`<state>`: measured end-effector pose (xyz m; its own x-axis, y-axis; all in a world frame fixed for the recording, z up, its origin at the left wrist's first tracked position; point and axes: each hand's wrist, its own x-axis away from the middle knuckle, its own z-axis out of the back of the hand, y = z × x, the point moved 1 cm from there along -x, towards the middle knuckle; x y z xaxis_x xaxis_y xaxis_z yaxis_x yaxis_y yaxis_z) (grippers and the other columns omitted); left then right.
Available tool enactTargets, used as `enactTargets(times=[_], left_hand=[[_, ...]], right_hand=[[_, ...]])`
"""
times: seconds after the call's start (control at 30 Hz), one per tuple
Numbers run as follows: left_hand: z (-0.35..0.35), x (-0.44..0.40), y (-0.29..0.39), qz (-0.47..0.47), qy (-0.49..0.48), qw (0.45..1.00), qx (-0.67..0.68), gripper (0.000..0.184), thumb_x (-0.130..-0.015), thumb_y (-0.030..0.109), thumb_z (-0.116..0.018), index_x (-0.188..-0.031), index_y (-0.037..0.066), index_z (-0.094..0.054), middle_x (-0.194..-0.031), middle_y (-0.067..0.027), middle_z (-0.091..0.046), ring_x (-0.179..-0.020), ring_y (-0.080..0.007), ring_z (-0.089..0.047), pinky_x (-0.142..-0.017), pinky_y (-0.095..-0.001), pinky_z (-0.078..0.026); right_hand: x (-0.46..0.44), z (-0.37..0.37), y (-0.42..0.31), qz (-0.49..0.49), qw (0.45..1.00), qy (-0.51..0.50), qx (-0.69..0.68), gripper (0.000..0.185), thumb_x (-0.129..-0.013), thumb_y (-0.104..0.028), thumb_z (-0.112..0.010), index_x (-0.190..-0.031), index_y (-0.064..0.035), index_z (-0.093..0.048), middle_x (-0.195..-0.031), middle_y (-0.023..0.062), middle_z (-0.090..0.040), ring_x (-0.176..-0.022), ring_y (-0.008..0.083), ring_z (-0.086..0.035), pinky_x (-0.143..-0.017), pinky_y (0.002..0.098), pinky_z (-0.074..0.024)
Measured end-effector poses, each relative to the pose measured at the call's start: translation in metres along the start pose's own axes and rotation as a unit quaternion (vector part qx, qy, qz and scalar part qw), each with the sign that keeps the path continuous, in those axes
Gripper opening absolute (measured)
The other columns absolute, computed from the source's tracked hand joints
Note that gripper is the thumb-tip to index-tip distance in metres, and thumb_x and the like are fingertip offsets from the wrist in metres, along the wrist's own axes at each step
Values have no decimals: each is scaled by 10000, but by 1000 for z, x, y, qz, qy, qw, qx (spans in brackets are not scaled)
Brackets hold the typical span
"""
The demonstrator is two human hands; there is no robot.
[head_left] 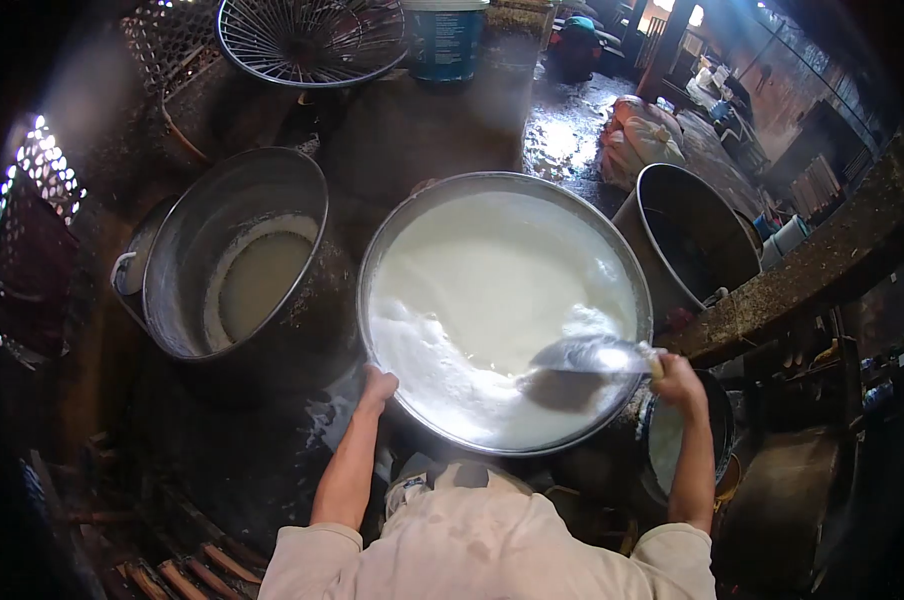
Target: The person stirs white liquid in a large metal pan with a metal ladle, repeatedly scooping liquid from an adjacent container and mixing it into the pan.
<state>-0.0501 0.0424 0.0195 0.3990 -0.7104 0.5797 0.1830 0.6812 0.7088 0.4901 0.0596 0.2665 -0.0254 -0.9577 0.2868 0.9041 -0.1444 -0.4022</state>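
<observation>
Two hands at work, both mine, at the near edge of a wide round vat [505, 177]. Left hand [378, 386]: closed on the vat's rim at its near left. Right hand [680, 384]: fingers wrapped around the handle of a shiny metal scoop [594, 354], no gap showing. Scoop lies over the near right part of the vat, its bowl pointing in toward the middle, its edge blurred.

Vat holds milky liquid [492, 270], smooth at centre and far side, with white foam [422, 372] along the near left and more around the scoop.

Small bucket [729, 430] just off the vat's near right, under my right forearm, pale contents inside. Left of the vat, a deep metal pot [197, 235], some cloudy liquid at its bottom. Right and beyond, a second pot [644, 240], dark inside.

Farther out, beyond the vat: wire basket [312, 42] to the left, teal tub [442, 45] beside it. Off to the far right, bulging pale bundles [642, 138], probably filled sacks; light is poor there.
</observation>
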Motion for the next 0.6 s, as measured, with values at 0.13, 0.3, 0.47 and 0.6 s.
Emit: enactTargets(times=[0.13,0.3,0.47,0.6], left_hand=[[-5,-34,-30,-31,34,999,-17,933,-623,30,-576,-1334,-110,12,-1247,-291,-383,-1111,-336,-455,-907,-373,-402],[6,-11,-3,18,-36,998,40,898,-613,16,-528,-1352,-136,-39,-1407,-274,-208,-1332,-304,-196,-1069,-291,-191],[12,11,16,69,-85,992,62,920,-619,13,-530,-1356,-124,2,-1402,-275,-215,-1326,-311,-206,-1068,-295,-192],[5,-8,-1,4,-12,1000,-13,1004,-595,12,-616,-1342,-97,46,-1267,-286,-376,-1148,-333,-426,-956,-375,-363]], right_hand=[[-47,-6,11,-2,982,173,-75,365,-610,-96,-598,-958,16,-587,-877,241,-617,-860,414,-585,-767,450,-466],[-111,-61,25,-25,969,244,36,314,-644,-87,-541,-938,19,-570,-838,237,-611,-800,397,-592,-711,450,-482],[-124,-116,22,-84,984,119,-97,250,-646,-52,-578,-890,3,-575,-582,111,-572,-463,184,-568,-390,336,-467],[-103,-148,-8,-99,977,56,-179,273,-649,-42,-560,-918,0,-579,-593,98,-576,-452,181,-553,-381,326,-455]])
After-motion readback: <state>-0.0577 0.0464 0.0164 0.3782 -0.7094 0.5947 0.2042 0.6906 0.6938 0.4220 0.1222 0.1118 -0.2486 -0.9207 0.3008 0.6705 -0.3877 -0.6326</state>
